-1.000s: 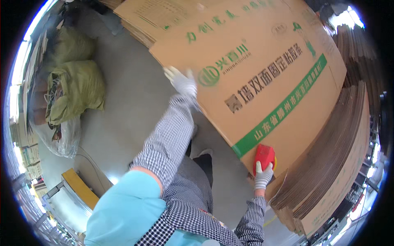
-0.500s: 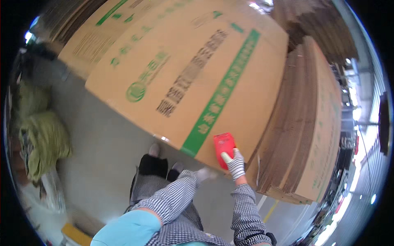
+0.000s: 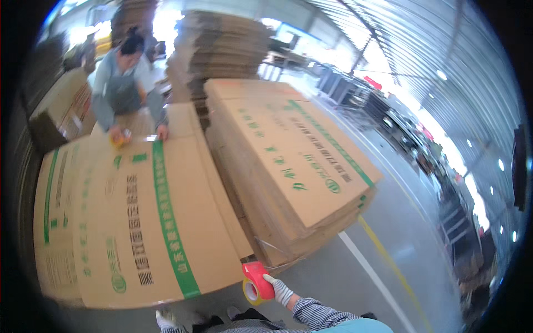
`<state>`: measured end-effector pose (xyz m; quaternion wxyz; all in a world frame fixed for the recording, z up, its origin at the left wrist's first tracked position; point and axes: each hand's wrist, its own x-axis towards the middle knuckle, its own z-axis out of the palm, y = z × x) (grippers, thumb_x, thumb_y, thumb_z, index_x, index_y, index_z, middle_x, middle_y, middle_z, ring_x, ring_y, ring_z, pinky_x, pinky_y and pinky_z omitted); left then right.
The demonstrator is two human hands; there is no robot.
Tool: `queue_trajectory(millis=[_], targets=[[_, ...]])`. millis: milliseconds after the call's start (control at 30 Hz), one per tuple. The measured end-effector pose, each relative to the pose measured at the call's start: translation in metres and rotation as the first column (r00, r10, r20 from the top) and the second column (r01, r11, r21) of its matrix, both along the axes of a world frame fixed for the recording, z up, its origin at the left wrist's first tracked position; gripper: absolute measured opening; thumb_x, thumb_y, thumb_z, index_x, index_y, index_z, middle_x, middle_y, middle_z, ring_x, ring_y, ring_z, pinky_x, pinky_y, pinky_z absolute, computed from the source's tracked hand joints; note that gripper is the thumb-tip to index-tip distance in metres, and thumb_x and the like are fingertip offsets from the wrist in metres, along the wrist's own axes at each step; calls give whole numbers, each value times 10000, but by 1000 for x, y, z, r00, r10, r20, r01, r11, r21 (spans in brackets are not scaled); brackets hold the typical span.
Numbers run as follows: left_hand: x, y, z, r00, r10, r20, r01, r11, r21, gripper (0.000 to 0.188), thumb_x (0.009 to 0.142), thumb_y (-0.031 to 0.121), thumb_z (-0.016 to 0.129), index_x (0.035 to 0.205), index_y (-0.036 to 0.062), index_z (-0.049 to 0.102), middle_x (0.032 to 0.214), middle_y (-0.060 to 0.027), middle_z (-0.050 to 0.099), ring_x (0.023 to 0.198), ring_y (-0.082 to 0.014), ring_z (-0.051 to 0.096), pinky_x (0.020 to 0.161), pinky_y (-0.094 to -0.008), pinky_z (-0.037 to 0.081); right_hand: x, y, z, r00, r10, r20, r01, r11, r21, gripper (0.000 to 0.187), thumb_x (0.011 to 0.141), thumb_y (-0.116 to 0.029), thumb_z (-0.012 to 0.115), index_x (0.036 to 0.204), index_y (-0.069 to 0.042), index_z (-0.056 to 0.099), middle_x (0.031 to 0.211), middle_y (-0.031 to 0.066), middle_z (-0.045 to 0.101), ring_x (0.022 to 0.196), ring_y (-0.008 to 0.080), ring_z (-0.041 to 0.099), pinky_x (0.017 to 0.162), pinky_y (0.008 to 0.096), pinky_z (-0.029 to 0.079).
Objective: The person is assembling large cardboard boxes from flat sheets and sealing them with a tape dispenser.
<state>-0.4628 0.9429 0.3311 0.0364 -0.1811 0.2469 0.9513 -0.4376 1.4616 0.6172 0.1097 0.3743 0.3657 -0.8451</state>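
My right hand (image 3: 282,289), in a striped white glove, is closed around a red tape dispenser (image 3: 257,274) with a yellow-edged tape roll. It is held just off the near right corner of a large flat cardboard carton (image 3: 214,252) with a green stripe and dark print. My left hand (image 3: 166,318), also gloved, is at the lower edge below the carton's near side; its fingers are too blurred and cut off to read. Across the carton a co-worker (image 3: 126,83) leans over its far edge, one hand by a yellowish tape tool (image 3: 118,139).
Beside the carton on the right stands a tall stack of flattened cartons (image 3: 283,161). More cardboard stacks (image 3: 222,50) rise behind. Grey floor with a yellow line (image 3: 388,263) and a white line runs along the right, past equipment farther off.
My view has swung up and right, bringing the co-worker and the carton stack into sight. The tape dispenser has gone from over the carton to beyond its corner, showing its roll.
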Motion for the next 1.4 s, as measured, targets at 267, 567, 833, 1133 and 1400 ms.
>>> queue_trajectory(millis=[267,567,833,1133,1400], targets=[[-107,37,131,931,-43,363,305,638,-707,318,966,318,520,1182,107,620,1189,-115,644,1116,-229,587,900,-502,464,75,32,41,896,-435,-87,438,898,28,611,828,-341,788,1316,-62,550,1258,92,641,1152,231,603,1054,414,441],[-162,111,307,984,-73,165,179,499,-848,375,962,355,515,1226,98,587,1228,-119,623,1141,-254,571,930,-503,456,110,80,54,823,-562,-85,561,827,-40,583,811,-276,803,1302,-75,561,1227,96,653,1142,240,609,1054,428,445],[-141,132,349,988,-102,113,148,478,-866,431,959,387,510,1266,89,557,1262,-124,604,1164,-276,557,956,-503,448,135,105,24,876,-479,-56,473,876,-92,555,815,-286,801,1271,-55,585,1189,89,669,1077,228,638,998,400,481],[-42,121,360,984,-148,98,168,602,-781,495,954,423,505,1311,80,524,1301,-128,582,1189,-301,541,986,-504,440,159,113,121,759,-469,-451,622,726,292,545,786,-226,820,1235,-13,596,1131,68,675,999,192,647,926,346,509],[143,85,323,926,-252,282,364,792,-489,555,951,456,500,1350,71,494,1335,-133,563,1212,-323,526,1012,-505,432,252,45,143,946,-160,-284,323,349,880,736,681,-349,872,1230,24,553,1156,152,665,1044,254,646,926,351,513]])
